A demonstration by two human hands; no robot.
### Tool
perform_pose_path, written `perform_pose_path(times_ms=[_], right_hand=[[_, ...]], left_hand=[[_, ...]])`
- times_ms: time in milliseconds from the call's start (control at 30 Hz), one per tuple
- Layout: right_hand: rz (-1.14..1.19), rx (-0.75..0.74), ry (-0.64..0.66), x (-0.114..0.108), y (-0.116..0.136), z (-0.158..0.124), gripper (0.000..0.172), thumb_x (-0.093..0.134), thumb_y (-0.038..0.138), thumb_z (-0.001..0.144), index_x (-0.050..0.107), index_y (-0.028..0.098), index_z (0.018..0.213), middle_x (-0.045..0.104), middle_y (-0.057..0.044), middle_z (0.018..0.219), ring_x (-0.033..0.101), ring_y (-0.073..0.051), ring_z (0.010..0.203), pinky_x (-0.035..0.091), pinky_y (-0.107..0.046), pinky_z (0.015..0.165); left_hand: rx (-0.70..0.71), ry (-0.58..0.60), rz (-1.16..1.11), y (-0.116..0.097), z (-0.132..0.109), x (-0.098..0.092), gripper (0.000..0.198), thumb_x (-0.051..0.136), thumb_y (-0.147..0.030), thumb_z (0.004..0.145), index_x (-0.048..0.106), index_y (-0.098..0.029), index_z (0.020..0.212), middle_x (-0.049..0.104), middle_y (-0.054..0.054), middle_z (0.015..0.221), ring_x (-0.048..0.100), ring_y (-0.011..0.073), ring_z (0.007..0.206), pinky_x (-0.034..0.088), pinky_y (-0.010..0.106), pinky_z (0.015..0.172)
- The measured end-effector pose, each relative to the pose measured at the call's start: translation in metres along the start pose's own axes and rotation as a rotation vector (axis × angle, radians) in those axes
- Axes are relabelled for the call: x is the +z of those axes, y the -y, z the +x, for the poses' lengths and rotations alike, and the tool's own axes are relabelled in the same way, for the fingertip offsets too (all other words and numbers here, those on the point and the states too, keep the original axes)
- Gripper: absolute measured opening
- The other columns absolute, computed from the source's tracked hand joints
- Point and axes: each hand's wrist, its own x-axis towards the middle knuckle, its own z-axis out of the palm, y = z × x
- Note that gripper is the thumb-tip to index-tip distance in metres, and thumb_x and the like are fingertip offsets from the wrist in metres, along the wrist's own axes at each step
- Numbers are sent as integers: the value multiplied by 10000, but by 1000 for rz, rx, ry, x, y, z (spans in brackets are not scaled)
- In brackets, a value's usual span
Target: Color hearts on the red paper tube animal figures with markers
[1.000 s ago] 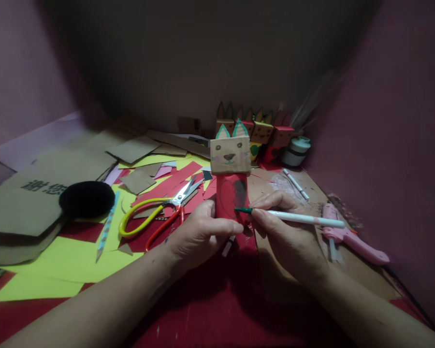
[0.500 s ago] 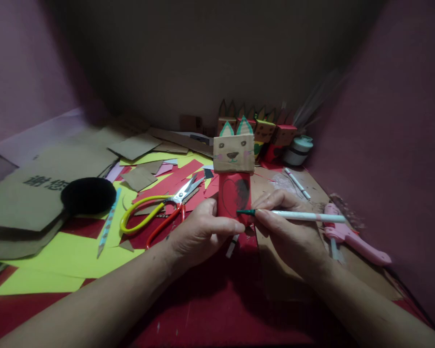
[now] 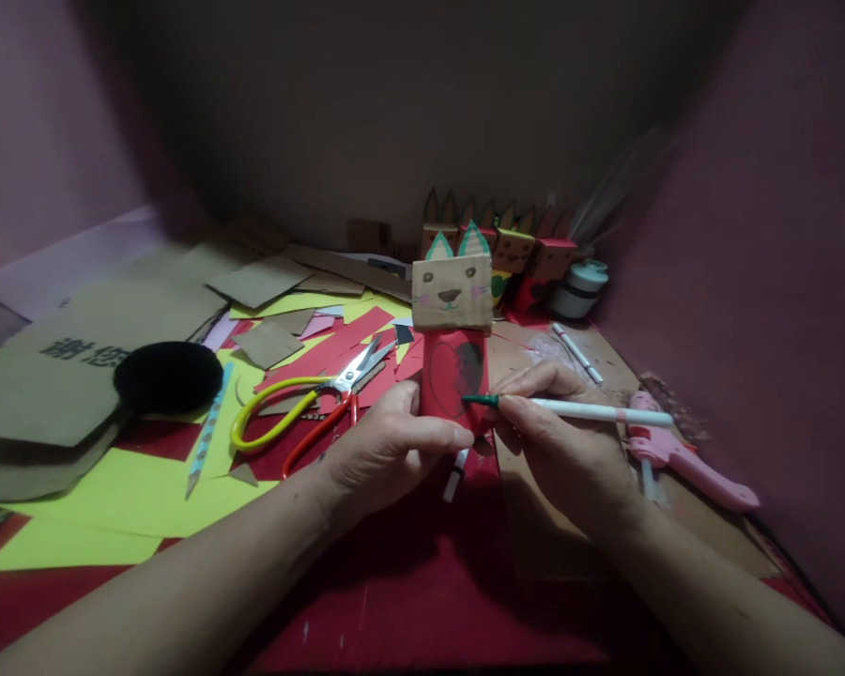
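My left hand [image 3: 401, 446] is closed around the base of a cardboard cat figure [image 3: 452, 293], which stands upright in its grip. The figure has a tan box head, green-edged pointed ears, a drawn face and a red body. On that body is an outlined oval, its right part coloured dark. Pinched in my right hand [image 3: 553, 427] is a white felt-tip pen [image 3: 591, 411], its dark green tip at the lower part of the oval. The fingertips of my right hand lie close beside the red body.
Yellow-and-red-handled scissors [image 3: 310, 404] lie among paper scraps on the left, near a pencil [image 3: 207, 432] and a black fuzzy round object [image 3: 167, 377]. A pink glue gun [image 3: 690, 465] lies on the right. Similar figures [image 3: 514, 249] and a white-green jar [image 3: 581, 289] stand behind.
The pen tip has shifted slightly up and right on the oval. Both hands keep their hold, and the whole view has moved a little.
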Motion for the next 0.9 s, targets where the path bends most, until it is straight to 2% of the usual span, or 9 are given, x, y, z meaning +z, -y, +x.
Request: perform_pose_path(times_ms=[67, 233, 467, 633, 767, 900], right_hand=[[15, -7, -5, -1, 0, 0, 112, 838, 234, 824, 737, 230, 775, 707, 42, 678, 587, -88, 551, 458, -207, 531], [-3, 19, 37, -2, 0, 1, 118, 863, 217, 791, 751, 235, 757, 736, 28, 699, 660, -108, 623, 498, -199, 554], [28, -9, -44, -1, -1, 3, 120, 871, 261, 801, 755, 240, 777, 726, 52, 680, 634, -60, 588, 497, -136, 557], [31, -19, 27, 0, -1, 2, 122, 874, 202, 782, 764, 235, 743, 733, 46, 674, 639, -55, 573, 489, -122, 530], [18, -29, -19, 0, -1, 2, 117, 880, 226, 785, 766, 234, 757, 728, 47, 664, 630, -53, 560, 487, -122, 521], [20, -9, -72, -1, -2, 3, 128, 895, 269, 775, 772, 236, 783, 719, 52, 668, 638, -53, 580, 501, -121, 544]], left_hand=[[4, 9, -8, 0, 1, 0, 347, 841, -98, 600, 782, -98, 942, 789, 91, 782, 732, 225, 706, 555, 307, 669], [-6, 22, -12, 0, 2, 0, 254, 801, -58, 612, 777, -103, 861, 771, 71, 724, 709, 191, 648, 569, 299, 668], [-4, 22, -23, 0, 2, -1, 380, 822, -83, 584, 784, -97, 961, 795, 100, 800, 737, 234, 718, 573, 302, 652], [1, 21, -17, -2, 1, 1, 273, 847, -75, 591, 790, -116, 855, 772, 66, 693, 703, 179, 605, 585, 287, 661], [-6, 32, -31, 0, 2, 0, 299, 832, -69, 598, 794, -110, 892, 797, 94, 785, 734, 197, 684, 589, 268, 660], [-9, 29, -31, 1, 1, -2, 374, 836, -69, 583, 789, -104, 952, 804, 109, 827, 743, 209, 710, 609, 295, 712]])
